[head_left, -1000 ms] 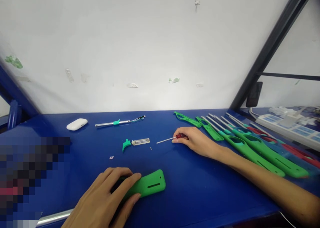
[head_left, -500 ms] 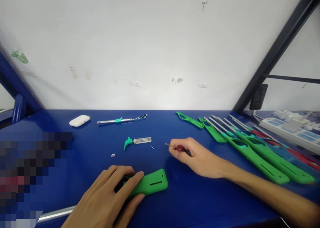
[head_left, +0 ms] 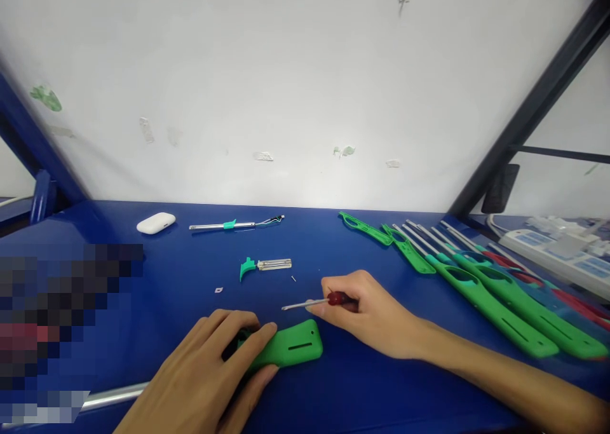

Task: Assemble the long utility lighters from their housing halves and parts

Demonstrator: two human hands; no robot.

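Note:
My left hand (head_left: 204, 364) is closed round a green lighter (head_left: 295, 345) lying on the blue table; its slotted handle end pokes out to the right, and a metal tube shows left of my wrist. In my right hand (head_left: 366, 313) is a screwdriver (head_left: 305, 304) with a dark red handle, its shaft pointing left above the lighter, apart from it. Beyond my hands lie a teal trigger piece with a clear fuel tank (head_left: 274, 265), a tiny screw (head_left: 293, 278) and a small pale plate (head_left: 218, 290).
Several long lighters (head_left: 495, 300) lie at the right, beside two green shell halves (head_left: 365, 228). A metal tube with wires (head_left: 222, 226) and a white case (head_left: 156, 223) rest at the back. A power strip (head_left: 557, 250) stands far right; the left side is blurred out.
My right hand has lowered the screwdriver toward the lighter, and more of its shaft shows, now pointing left. My left hand keeps its hold. The whole view has shifted slightly.

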